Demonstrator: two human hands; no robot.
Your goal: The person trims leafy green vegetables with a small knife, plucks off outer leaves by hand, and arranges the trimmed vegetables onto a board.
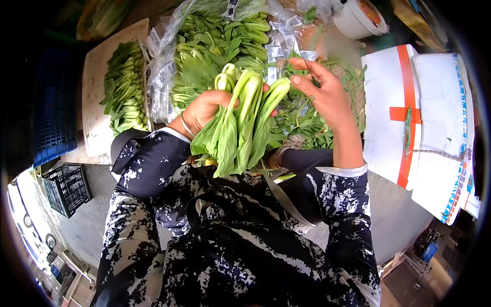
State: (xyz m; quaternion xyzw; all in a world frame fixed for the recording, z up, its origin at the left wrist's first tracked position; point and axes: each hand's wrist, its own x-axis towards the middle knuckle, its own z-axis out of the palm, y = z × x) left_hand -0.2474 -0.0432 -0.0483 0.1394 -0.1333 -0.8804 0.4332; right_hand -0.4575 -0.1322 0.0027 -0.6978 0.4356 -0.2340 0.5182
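Observation:
A bunch of leafy greens (238, 123) with pale green stems hangs in front of my body, stems up and leaves down. My left hand (209, 108), with a bangle at the wrist, is wrapped round the bunch from the left and behind. To the right, my right hand (319, 92) is raised beside the stem ends, its thumb and index finger apart; nothing shows between them. Behind the bunch, many more greens (204, 46) lie stacked in a clear plastic bag (162, 71). Loose leaves (307, 128) are scattered beneath my right hand.
White foam boxes (386, 117) with red tape stand at the right. A white bucket (355, 20) is at the upper right. On the left are a board (94, 102) bearing a row of greens (128, 82), a blue crate (53, 112) and a black crate (66, 189).

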